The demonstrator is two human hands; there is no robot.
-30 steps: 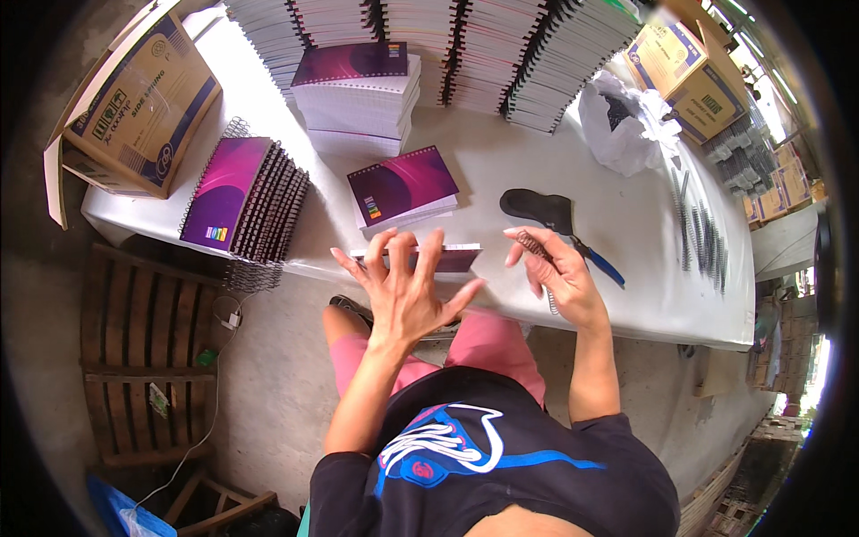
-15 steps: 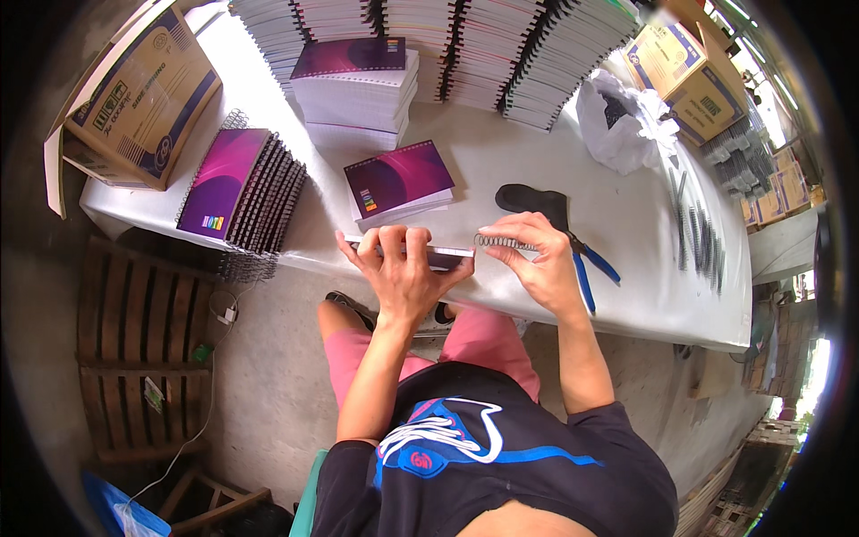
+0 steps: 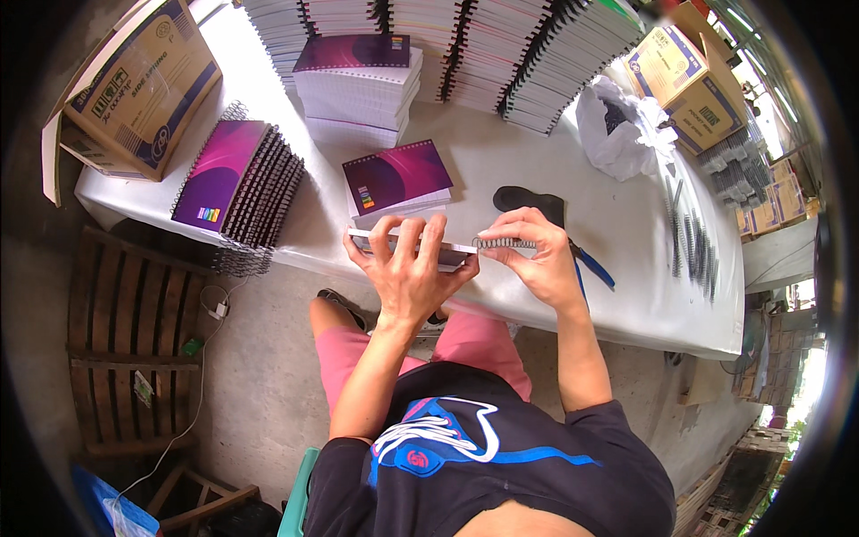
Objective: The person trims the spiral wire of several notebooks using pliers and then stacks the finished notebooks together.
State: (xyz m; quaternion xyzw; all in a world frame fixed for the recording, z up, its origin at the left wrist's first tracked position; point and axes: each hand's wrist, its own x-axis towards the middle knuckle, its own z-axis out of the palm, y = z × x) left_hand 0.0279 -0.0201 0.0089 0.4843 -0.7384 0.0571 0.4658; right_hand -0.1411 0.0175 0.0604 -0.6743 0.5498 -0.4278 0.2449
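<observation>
My left hand (image 3: 404, 268) is wrapped round a thin notebook (image 3: 365, 238) held edge-up at the table's front edge. Between the thumb and fingers of my right hand (image 3: 540, 265) is a dark spiral binding coil (image 3: 504, 242); its left end meets the notebook's right corner. Whether the coil has entered the holes is too small to tell. Just beyond lies a loose notebook stack with a purple cover (image 3: 398, 177). Blue-handled pliers (image 3: 594, 267) with a black part lie partly behind my right hand.
On the left stand spiral-bound purple notebooks (image 3: 224, 174) and an open cardboard box (image 3: 148, 89). Tall page stacks (image 3: 492, 54) line the back. At right are a white plastic bag (image 3: 617, 134), loose coils (image 3: 693, 242) and another box (image 3: 689, 85). A wooden chair (image 3: 134, 340) stands lower left.
My left hand and the notebook have shifted slightly right. The coil's end now touches the notebook's corner, and the coil looks straighter and more level. The whole view has shifted a little.
</observation>
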